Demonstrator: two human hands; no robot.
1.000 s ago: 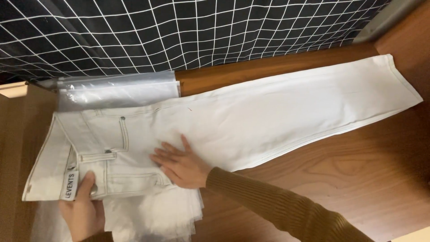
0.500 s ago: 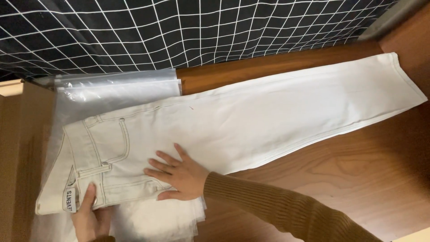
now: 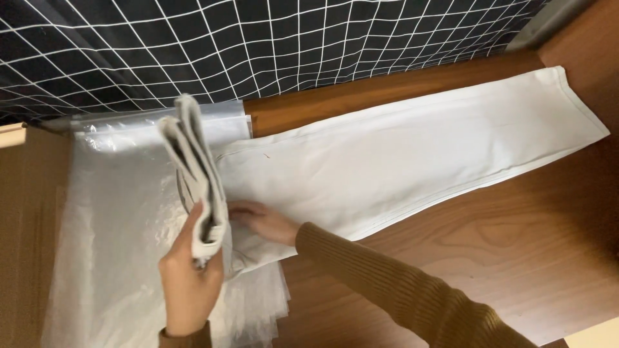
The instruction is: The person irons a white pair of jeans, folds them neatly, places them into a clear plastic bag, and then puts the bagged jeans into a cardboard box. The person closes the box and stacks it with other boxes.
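Note:
White jeans (image 3: 400, 161) lie stretched across a wooden table (image 3: 516, 258), the legs reaching to the right. My left hand (image 3: 190, 283) grips the waistband end (image 3: 193, 167) and holds it raised upright above the surface. My right hand (image 3: 261, 219), in a brown ribbed sleeve, lies flat under the raised part, fingers pointing left. Under the waist end is a stack of clear plastic bags (image 3: 122, 245).
A black cloth with a white grid (image 3: 258, 45) runs along the back of the table. A wooden panel (image 3: 26, 225) stands at the left edge. The table's front right corner (image 3: 587, 335) shows at the bottom right.
My left hand has lifted the waistband end up off the plastic bags and folded it toward the right. My right hand has slid under the lifted part.

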